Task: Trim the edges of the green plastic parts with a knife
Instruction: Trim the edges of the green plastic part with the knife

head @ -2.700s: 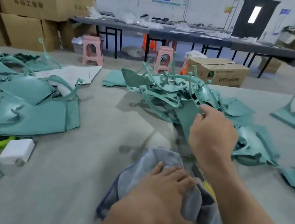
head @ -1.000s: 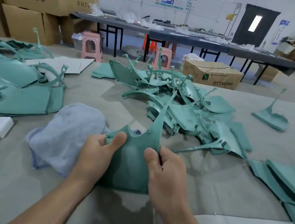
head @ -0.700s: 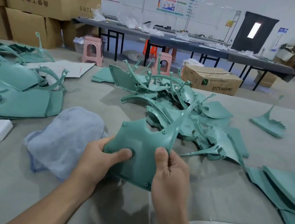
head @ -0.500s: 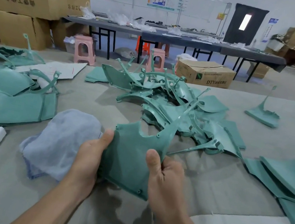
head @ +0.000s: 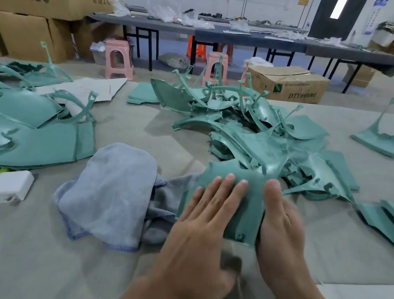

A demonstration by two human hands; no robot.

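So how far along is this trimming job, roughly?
Early for this piece. Both hands, left hand flat and right hand at its edge, hold one green part on the table. No knife is visible, so cutting hasn't begun. A big pile of green parts waits behind; whether any are trimmed, I can't tell.

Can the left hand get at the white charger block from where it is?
Probably yes. The left hand lies flat on the green part, holding nothing. The white charger block sits uncovered at the table's left; only the low grey cloth lies between.
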